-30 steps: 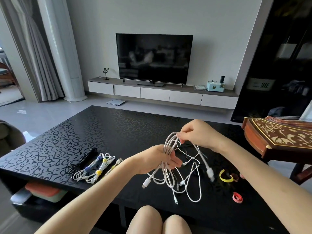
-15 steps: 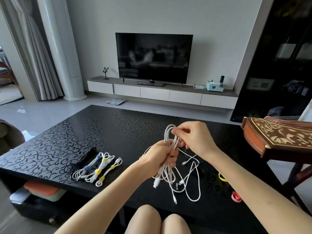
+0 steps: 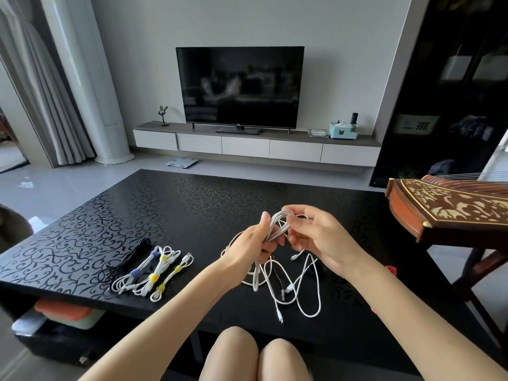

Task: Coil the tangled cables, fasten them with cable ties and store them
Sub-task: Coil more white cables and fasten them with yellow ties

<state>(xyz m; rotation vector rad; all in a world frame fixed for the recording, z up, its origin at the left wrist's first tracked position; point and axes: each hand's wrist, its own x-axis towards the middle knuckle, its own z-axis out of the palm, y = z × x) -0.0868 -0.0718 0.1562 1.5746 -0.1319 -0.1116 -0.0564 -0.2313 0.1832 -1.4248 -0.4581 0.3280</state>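
A tangle of white cables (image 3: 291, 284) hangs over the black patterned table (image 3: 170, 215), its loose loops and plugs lying on the tabletop. My left hand (image 3: 258, 240) grips the gathered bundle from the left. My right hand (image 3: 313, 235) pinches the top loop of the same bundle between thumb and fingers. Several coiled white cables (image 3: 154, 273) bound with yellow and blue ties lie at the table's front left, beside a coiled black cable (image 3: 129, 261). A red cable tie (image 3: 391, 269) peeks out past my right forearm.
A wooden zither (image 3: 450, 213) on a stand juts in at the right, close to my right arm. Storage boxes (image 3: 63, 314) sit under the table at the left. A TV (image 3: 239, 86) on a low cabinet stands at the far wall.
My right hand has come down and in toward my left hand, bringing the top loop against the bundle. The hanging cables have dropped lower onto the table, and the yellow tie is now hidden behind my arm.
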